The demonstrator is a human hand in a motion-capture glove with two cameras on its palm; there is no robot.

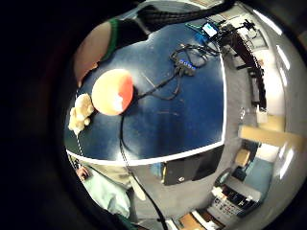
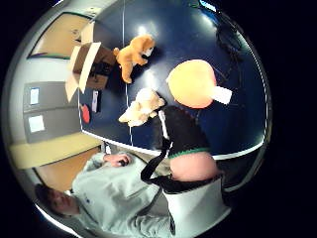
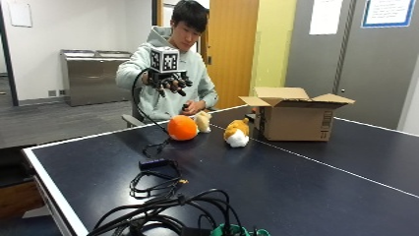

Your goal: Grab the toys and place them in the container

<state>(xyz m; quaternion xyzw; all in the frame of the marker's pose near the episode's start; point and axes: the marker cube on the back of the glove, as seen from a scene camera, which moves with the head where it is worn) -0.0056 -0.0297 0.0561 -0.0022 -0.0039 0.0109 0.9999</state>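
Note:
An orange ball-shaped toy [image 3: 183, 128] lies on the dark blue table [image 3: 294, 182], with a cream plush [image 3: 202, 121] just behind it and an orange-and-white plush [image 3: 235, 133] to its right. An open cardboard box [image 3: 296, 118] stands further right. My gloved right hand [image 3: 169, 81] hovers well above the orange toy, fingers spread and hanging down, holding nothing. The palm views look down on the orange toy [image 1: 112, 92], [image 2: 192, 83], the cream plush [image 1: 80, 112], [image 2: 142, 106], the orange plush [image 2: 133, 54] and the box [image 2: 89, 64].
A black cable [image 3: 147, 147] runs from the hand down onto the table. A small black device [image 3: 156, 164] and a tangle of cables [image 3: 170, 211] lie near the table's front edge. A white line [image 3: 327, 164] crosses the tabletop. The person's bare left hand [image 3: 190, 106] rests behind the toys.

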